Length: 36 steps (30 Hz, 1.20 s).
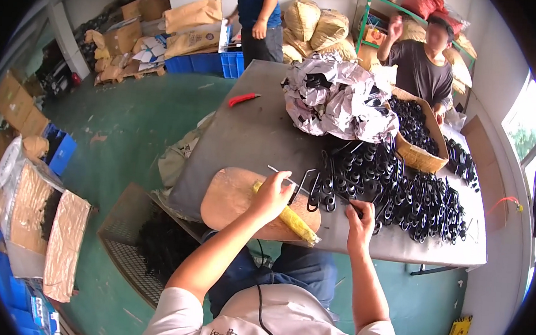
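Observation:
My left hand (272,197) is closed, with a thin pale rod (273,168) sticking out of its fingers. It hovers over a rounded brown board (223,201) on which a yellow wrapped roll (298,223) lies at a slant. Just right of that hand are bent black wire-like parts (304,183). My right hand (361,222) pinches a slim black part (353,204) at the near edge of a heap of black looped parts (366,170); its exact kind is too small to tell.
Crumpled paper bundle (339,104), a box of small black parts (425,157) and a red-handled knife (242,99) lie on the grey table (264,130). Two people are beyond it, one standing, one at the far right. A mesh crate (118,213) stands left of my legs.

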Available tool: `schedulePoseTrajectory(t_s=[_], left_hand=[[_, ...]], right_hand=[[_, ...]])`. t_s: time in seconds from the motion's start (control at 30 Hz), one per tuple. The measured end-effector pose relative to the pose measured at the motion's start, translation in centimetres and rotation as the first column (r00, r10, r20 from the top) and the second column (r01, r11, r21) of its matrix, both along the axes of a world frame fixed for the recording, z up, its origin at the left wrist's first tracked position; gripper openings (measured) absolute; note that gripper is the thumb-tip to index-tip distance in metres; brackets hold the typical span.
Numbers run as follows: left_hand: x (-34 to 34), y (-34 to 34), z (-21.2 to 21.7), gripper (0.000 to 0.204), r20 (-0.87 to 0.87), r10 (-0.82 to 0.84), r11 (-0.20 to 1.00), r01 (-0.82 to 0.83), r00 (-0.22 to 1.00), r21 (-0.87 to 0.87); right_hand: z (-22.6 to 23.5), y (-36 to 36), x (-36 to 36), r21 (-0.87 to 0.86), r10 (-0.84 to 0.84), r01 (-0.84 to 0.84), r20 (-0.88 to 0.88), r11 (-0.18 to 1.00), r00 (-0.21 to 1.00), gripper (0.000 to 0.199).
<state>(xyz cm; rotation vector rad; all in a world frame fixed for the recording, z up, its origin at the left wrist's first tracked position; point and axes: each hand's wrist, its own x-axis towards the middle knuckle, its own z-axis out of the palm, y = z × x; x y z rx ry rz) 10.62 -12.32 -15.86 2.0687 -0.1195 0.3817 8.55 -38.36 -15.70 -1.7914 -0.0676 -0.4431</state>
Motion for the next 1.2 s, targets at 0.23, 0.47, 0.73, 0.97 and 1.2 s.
schedulePoseTrajectory(t_s=[0.23,0.47,0.73,0.97,1.2], left_hand=[[5.8,-1.4,-0.5,0.029,-0.426,-0.198,0.926,0.311,0.883,0.215],[5.1,-2.7,-0.5,0.025,-0.487,-0.515,0.850,0.347,0.706,-0.396],[3.8,-1.2,0.4,0.028,-0.329,-0.764,0.483,0.155,0.554,-0.862],[1.2,-1.9,0.9,0.037,-0.211,-0.763,0.349,0.114,0.612,-0.930],[-0.1,-3.1,1.8,0.018,-0.293,-0.759,0.375,0.022,0.582,-0.927]], right_hand=[[1.9,-0.9,-1.7,-0.078,0.057,-0.054,0.033,0.995,0.998,0.016],[-1.1,-2.1,-0.8,-0.039,0.185,-0.185,0.004,0.982,0.983,0.023],[-3.3,-1.3,-0.7,0.718,0.528,-0.315,-0.085,0.621,0.845,0.022],[-1.8,-0.8,-2.1,0.789,0.517,-0.331,0.019,0.518,0.856,0.024],[-0.7,0.0,-2.3,0.744,0.529,-0.357,0.007,0.565,0.849,0.023]])
